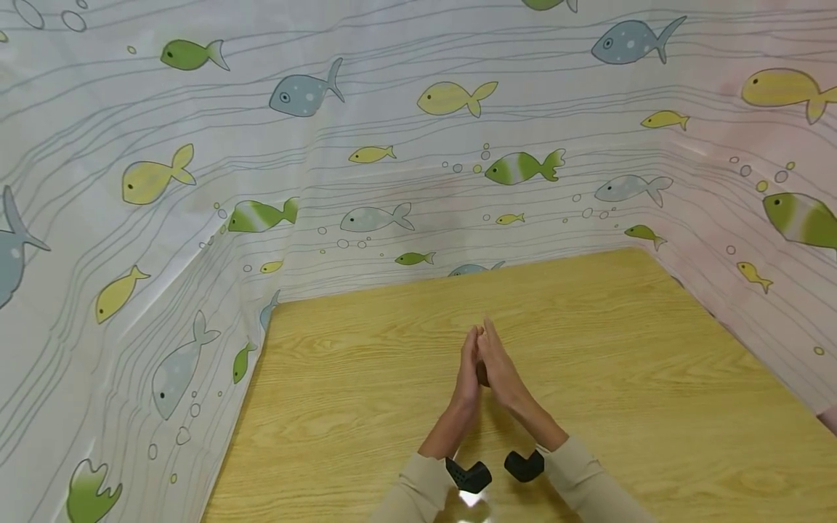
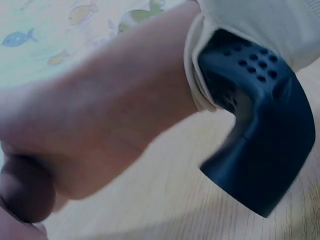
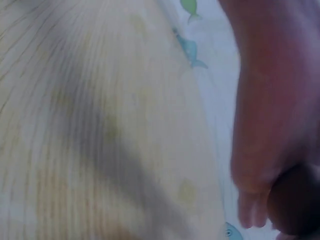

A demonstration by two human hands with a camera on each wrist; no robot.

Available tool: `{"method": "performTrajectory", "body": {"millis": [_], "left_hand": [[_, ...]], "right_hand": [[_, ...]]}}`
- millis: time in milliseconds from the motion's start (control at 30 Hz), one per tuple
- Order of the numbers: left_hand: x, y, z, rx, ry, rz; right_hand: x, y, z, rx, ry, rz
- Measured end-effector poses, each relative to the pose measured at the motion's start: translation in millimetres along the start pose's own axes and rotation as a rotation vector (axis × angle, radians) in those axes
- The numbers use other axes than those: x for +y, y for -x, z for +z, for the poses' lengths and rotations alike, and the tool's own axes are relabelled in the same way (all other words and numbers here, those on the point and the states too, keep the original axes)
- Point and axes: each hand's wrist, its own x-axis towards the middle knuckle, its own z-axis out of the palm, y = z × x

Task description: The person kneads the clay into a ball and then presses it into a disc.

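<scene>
My left hand (image 1: 467,375) and right hand (image 1: 503,371) stand palm to palm above the table, their fingers straight and pointing forward. Between the palms sits a dark brown, smooth rounded lump (image 1: 482,374), of which only the near end shows in the head view. In the left wrist view the lump (image 2: 27,190) looks round and lies against the heel of the hand. The right wrist view has the lump (image 3: 297,202) at the lower right, partly cut off by the frame. What it is made of cannot be told.
A wood-grain table (image 1: 353,407) lies beneath the hands. White sheeting with printed fish (image 1: 373,218) rises behind it and along both sides. Black curved wrist mounts (image 1: 468,476) stick out inward from the beige sleeves (image 1: 585,472).
</scene>
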Motion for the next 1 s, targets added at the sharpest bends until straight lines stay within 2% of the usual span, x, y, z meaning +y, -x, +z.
{"method": "performTrajectory", "body": {"millis": [133,233,367,533,733,1000], "left_hand": [[0.3,0.9,-0.3,0.034,-0.008,-0.009],[1.8,0.9,-1.9,0.055,-0.013,-0.031],[4.1,0.0,-5.4,0.091,-0.014,-0.023],[5.4,-0.8,-9.4,0.113,0.000,0.049],[8.0,-3.4,-13.7,0.107,0.023,0.088],[11.1,-6.4,-18.5,0.101,-0.027,0.159]], "right_hand": [[19.5,-2.6,0.6,-0.009,0.008,0.059],[33.8,-5.2,4.1,0.000,0.035,0.050],[42.2,-4.8,9.7,0.006,0.080,0.008],[42.3,2.2,14.3,-0.001,0.068,0.017],[36.2,11.0,18.9,-0.048,0.005,0.035],[24.0,25.9,28.0,-0.029,-0.070,0.011]]}}
